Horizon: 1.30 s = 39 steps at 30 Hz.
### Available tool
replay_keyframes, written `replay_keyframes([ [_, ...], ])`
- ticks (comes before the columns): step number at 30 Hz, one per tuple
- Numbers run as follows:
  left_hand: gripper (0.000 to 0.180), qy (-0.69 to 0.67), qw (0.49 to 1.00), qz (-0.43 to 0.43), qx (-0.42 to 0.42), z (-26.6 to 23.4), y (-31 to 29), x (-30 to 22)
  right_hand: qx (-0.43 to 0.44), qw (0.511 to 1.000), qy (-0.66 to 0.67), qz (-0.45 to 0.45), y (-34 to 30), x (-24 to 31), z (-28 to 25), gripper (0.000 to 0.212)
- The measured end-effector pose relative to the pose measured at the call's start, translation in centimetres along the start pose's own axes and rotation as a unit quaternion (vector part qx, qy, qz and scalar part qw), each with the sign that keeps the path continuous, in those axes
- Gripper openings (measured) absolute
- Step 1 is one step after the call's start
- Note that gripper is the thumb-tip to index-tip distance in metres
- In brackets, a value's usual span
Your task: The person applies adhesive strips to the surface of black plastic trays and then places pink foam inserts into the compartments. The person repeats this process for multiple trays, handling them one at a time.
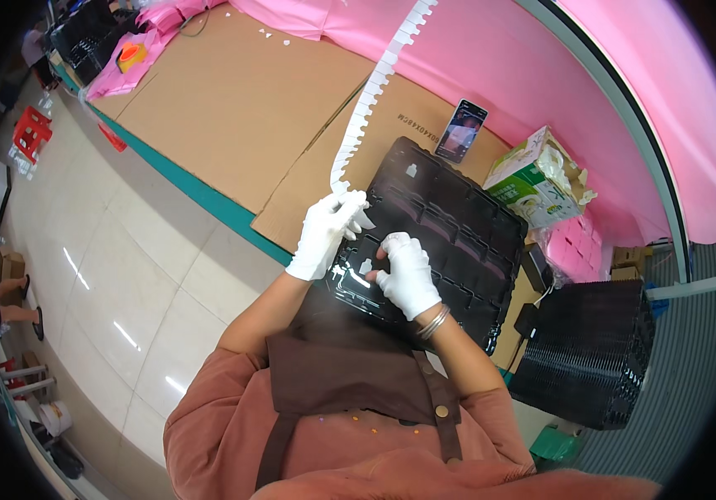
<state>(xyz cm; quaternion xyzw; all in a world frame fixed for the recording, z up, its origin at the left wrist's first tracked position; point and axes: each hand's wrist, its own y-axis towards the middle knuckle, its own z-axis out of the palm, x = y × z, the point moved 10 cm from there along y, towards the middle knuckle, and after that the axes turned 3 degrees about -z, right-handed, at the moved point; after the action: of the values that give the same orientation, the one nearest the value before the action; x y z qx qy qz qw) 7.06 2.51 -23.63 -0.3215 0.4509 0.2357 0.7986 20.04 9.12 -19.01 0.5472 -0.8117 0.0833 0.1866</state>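
Observation:
My left hand (pixel 325 235), in a white glove, is closed on the lower end of a long white strip (pixel 366 107) with notches along one edge. The strip curves up and away across the cardboard. My right hand (pixel 408 277), in a white glove with bare thumb and index fingertips, is over a black plastic tray (pixel 466 218). Its fingers are bent, with thumb and index apart and nothing visible between them. Beside them a small pale tag-shaped piece (pixel 365 266) lies in the tray's near left part. A similar pale piece (pixel 411 171) lies near the tray's far left corner.
Cardboard (pixel 233 100) covers the table. Beyond the tray stand a lit phone (pixel 461 131) and a green-and-white carton (pixel 537 177). Stacked black trays (pixel 587 354) are at the right, near a pink bundle (pixel 575 250). A red stool (pixel 31 131) stands on the floor at left.

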Motion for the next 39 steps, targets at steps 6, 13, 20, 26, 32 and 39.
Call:
replay_keyframes([
  [6, 0.027, 0.031, 0.998, 0.006, 0.055, 2.9, -2.1, -0.5, -0.106, 0.880, 0.446, 0.126, 1.2, -3.7, -2.2, 0.026],
  [13, 0.026, -0.007, 0.998, 0.046, 0.030, 5.1, -3.5, -1.7, -0.065, 0.764, 0.628, 0.134, 0.7, -3.6, -1.7, 0.028],
  [20, 0.025, 0.023, 0.995, 0.024, 0.097, 6.8, -2.9, -1.5, -0.075, 0.760, 0.628, 0.148, -1.2, -3.8, -3.1, 0.025],
  [26, 0.025, 0.040, 0.996, 0.031, 0.074, 8.2, -3.4, -1.2, -0.109, 0.745, 0.640, 0.153, -1.9, -5.3, -3.3, 0.021],
  [32, 0.032, 0.073, 0.995, 0.027, 0.056, 8.3, -2.9, 0.0, -0.293, 0.915, 0.276, -0.006, -3.8, -3.8, -8.8, 0.011],
  [39, 0.053, 0.072, 0.997, -0.002, 0.035, 7.2, -1.5, 0.7, -0.340, 0.857, 0.369, 0.117, -6.5, -15.5, -16.2, 0.013],
])
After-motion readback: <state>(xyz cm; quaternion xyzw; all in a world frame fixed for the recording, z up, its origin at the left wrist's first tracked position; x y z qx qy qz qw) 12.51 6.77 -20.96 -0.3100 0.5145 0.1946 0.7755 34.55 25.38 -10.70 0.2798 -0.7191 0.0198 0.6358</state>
